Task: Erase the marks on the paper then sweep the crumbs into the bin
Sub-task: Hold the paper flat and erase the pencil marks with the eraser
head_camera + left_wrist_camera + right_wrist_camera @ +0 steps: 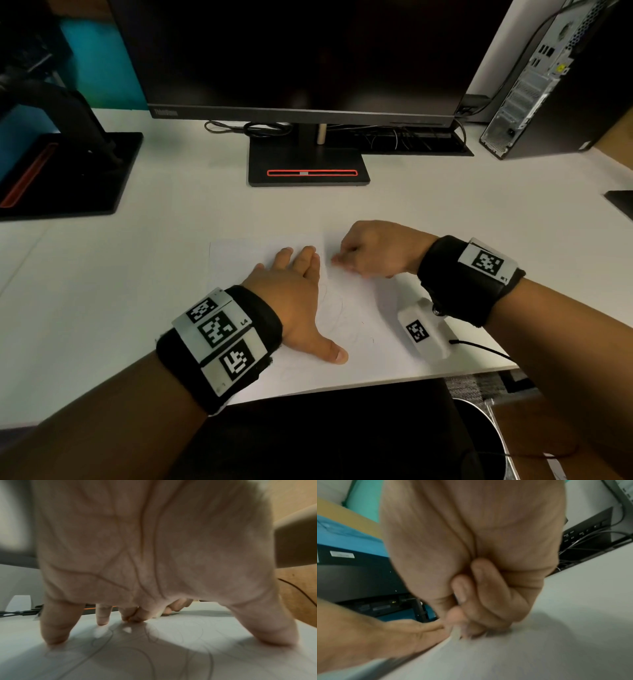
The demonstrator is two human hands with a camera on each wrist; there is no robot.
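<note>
A white sheet of paper [359,308] lies on the white desk near its front edge, with faint looping pencil marks [337,308] on it. My left hand [294,284] lies flat on the sheet with fingers spread, pressing it down; its fingertips [53,638] show in the left wrist view. My right hand [363,253] is curled just right of the left fingers and pinches a small white eraser [158,614] against the paper. The eraser [455,633] looks blurred in the right wrist view. A dark bin [498,431] stands below the desk edge at the lower right.
A black monitor stand [308,168] is at the back centre and another stand [68,171] at the left. A PC tower [548,85] with cables stands at the back right. A black chair seat [325,428] sits below the desk's front edge.
</note>
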